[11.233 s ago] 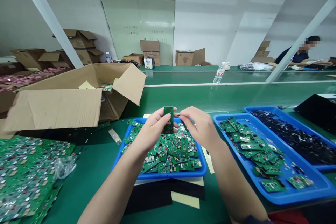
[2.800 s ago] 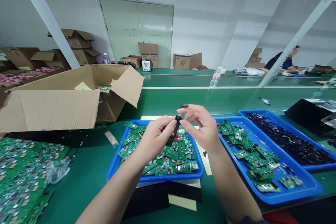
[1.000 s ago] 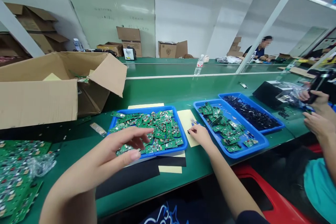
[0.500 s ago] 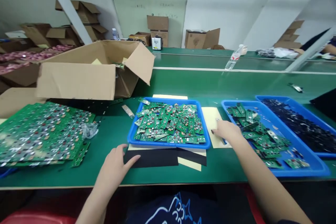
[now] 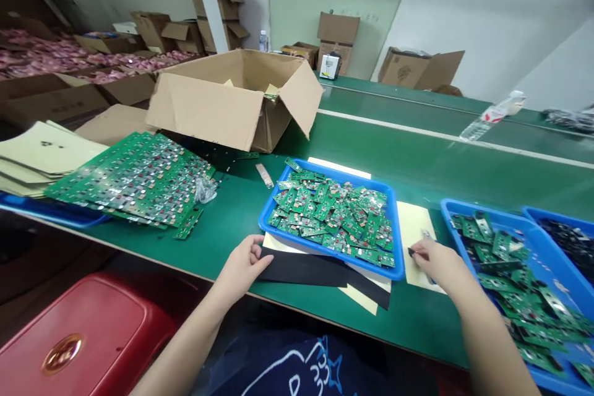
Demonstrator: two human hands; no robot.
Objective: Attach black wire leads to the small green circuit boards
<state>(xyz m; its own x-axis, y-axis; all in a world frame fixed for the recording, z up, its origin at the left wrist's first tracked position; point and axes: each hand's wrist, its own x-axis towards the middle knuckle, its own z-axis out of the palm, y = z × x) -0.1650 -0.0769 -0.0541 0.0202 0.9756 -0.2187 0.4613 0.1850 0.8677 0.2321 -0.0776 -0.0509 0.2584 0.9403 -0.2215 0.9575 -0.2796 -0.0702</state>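
My left hand (image 5: pixel 244 267) is curled at the left end of a black strip (image 5: pixel 306 269), its thumb and fingers closing on the strip's corner. The strip lies over cream paper in front of a blue tray (image 5: pixel 400 241) heaped with small green circuit boards (image 5: pixel 331 213). On a cream sheet (image 5: pixel 413 219) right of this tray, my right hand (image 5: pixel 439 263) has its fingers pinched over a slim metal tool (image 5: pixel 427 235). Parts of the tool show above and below the fingers, which hide its middle.
More circuit boards (image 5: pixel 515 284) fill a second blue tray (image 5: pixel 448 205); black pieces (image 5: pixel 563 238) lie in another beyond it. At left are stacked green board panels (image 5: pixel 134 182), cream sheets (image 5: pixel 41 151) and an open cardboard box (image 5: pixel 204 105). A bottle (image 5: pixel 489 119) leans behind. A red stool (image 5: pixel 93 334) stands below.
The view has swung right-to-left, showing more of the left side. My left fingers have closed from spread to curled at the black strip. My right fingers have drawn together over the metal tool.
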